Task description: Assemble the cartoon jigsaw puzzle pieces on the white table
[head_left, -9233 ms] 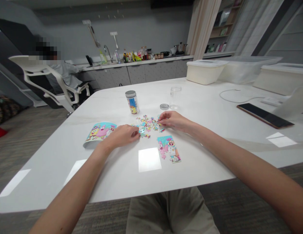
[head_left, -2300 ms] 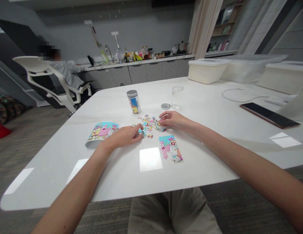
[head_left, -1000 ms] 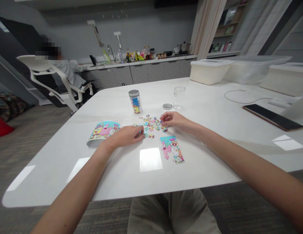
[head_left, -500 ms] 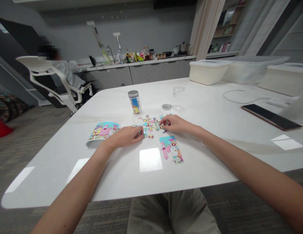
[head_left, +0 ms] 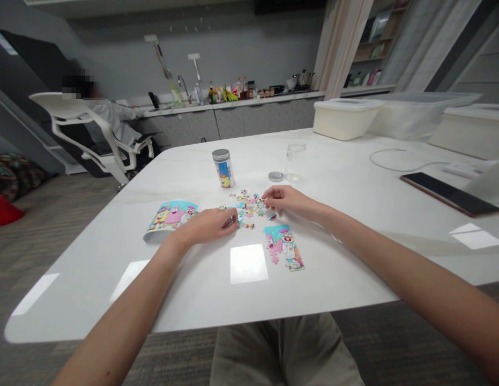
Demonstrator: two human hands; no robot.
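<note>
A scatter of small jigsaw puzzle pieces (head_left: 249, 205) lies on the white table between my hands. My right hand (head_left: 287, 199) is at the pile's right side, thumb and fingertips pinched together on what looks like a puzzle piece. At the left edge of the pile, my left hand (head_left: 213, 222) rests with curled fingers; pieces show by its fingertips, but its grip is hidden. Nearer to me lies a partly joined puzzle section (head_left: 284, 247) with a pink figure and a white-suited one. A curled picture sheet (head_left: 169, 217) with cartoon figures sits beside my left wrist.
Behind the pieces stand a lidded jar (head_left: 223, 170) with a cartoon label and a clear open jar (head_left: 295, 162), its silver lid (head_left: 275, 176) alongside. A phone (head_left: 448, 193), a white cable (head_left: 397, 167) and plastic boxes (head_left: 345, 120) occupy the right. A person (head_left: 112, 120) sits at far left.
My right hand has shifted slightly away from me over the pieces, uncovering a small piece below it. My left hand stays in place.
</note>
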